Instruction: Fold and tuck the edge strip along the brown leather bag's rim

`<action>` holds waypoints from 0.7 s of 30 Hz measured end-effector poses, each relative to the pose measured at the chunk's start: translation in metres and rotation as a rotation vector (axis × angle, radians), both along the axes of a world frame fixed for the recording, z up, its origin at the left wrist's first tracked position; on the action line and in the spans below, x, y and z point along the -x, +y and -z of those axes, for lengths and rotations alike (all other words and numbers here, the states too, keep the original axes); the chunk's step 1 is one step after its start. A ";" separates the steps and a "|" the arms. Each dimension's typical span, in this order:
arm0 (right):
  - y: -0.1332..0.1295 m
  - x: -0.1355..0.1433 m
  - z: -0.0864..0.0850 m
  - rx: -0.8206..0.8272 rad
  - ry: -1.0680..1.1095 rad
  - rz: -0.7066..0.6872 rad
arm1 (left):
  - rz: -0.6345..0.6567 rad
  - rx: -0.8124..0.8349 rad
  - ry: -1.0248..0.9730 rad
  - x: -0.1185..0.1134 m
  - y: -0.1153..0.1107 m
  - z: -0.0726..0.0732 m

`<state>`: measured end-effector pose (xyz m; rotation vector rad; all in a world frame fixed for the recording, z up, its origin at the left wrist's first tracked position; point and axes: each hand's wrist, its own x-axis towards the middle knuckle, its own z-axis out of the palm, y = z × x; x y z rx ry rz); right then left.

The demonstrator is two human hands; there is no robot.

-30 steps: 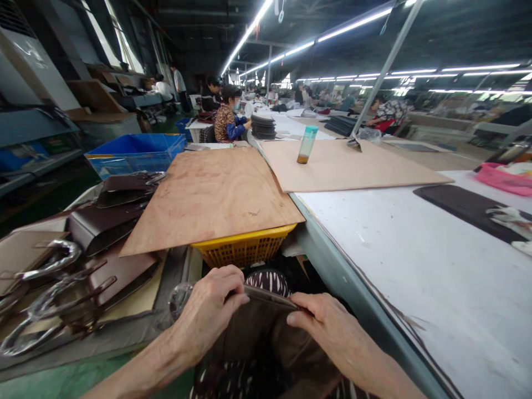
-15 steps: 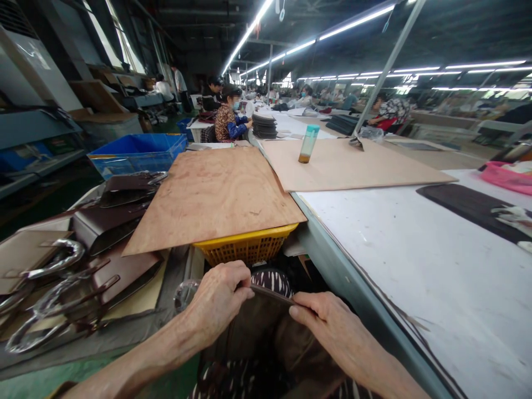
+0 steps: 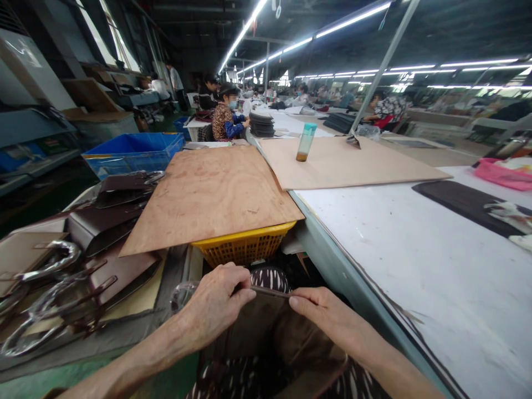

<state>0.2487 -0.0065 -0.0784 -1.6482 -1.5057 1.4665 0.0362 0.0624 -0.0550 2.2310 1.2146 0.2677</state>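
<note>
A dark brown handbag point(image 3: 266, 316) rests on my lap, its opening edge stretched between both hands. My left hand point(image 3: 226, 293) pinches that edge on the left, thumb against curled fingers. On the right, my right hand point(image 3: 316, 307) grips the same edge between thumb and fingers. A plastic-wrapped handle point(image 3: 179, 295) shows just left of my left wrist; whether it belongs to this bag I cannot tell. Much of the bag's lower part is in shadow or behind my forearms. Under it shows patterned dark cloth point(image 3: 270, 278) over my knee.
Brown handbags point(image 3: 106, 221) with wrapped handles lie piled on the left. Ahead, a plywood board point(image 3: 211, 194) covers a yellow basket point(image 3: 245, 244). A blue crate point(image 3: 135, 152) stands beyond. The white table point(image 3: 407, 255) on my right bears a bottle point(image 3: 305, 143) on a board. Co-workers sit farther off.
Both hands keep their pinch on the bag's edge, and my right hand sits slightly closer to the left one. The whole view has shifted slightly.
</note>
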 end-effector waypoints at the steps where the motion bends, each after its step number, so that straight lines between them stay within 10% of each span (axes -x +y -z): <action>1: 0.001 -0.001 0.003 0.032 0.065 0.019 | -0.005 0.000 0.008 -0.001 -0.001 -0.001; 21: 0.002 0.006 -0.003 -0.163 -0.387 -0.059 | -0.043 -0.009 0.046 -0.007 0.001 0.005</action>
